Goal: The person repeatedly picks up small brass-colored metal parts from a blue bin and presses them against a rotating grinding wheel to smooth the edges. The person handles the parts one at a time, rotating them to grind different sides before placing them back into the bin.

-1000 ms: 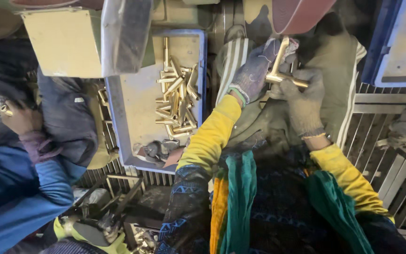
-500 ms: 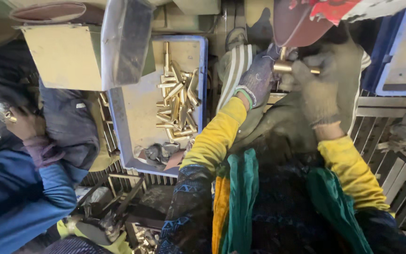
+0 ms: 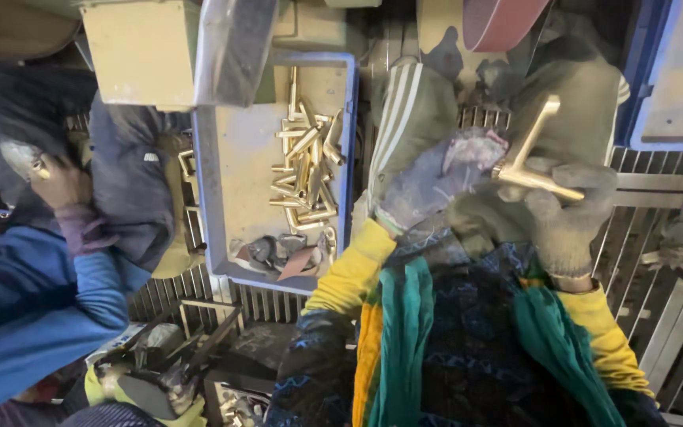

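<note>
The T-shaped brass fitting (image 3: 533,160) sits in front of the chest, below the reddish sanding belt (image 3: 502,22) and not touching it; the right hand (image 3: 564,224), in a grey knit glove, has its grip clamped on the crossbar, while the left hand (image 3: 436,183), in a worn bluish glove, closes on the near end. A pile of brass pieces (image 3: 306,170) waits in the blue plastic tray (image 3: 203,198), so most work seems left. The belt's top is cut off, and a co-worker's hand (image 3: 55,183) is blurred
</note>
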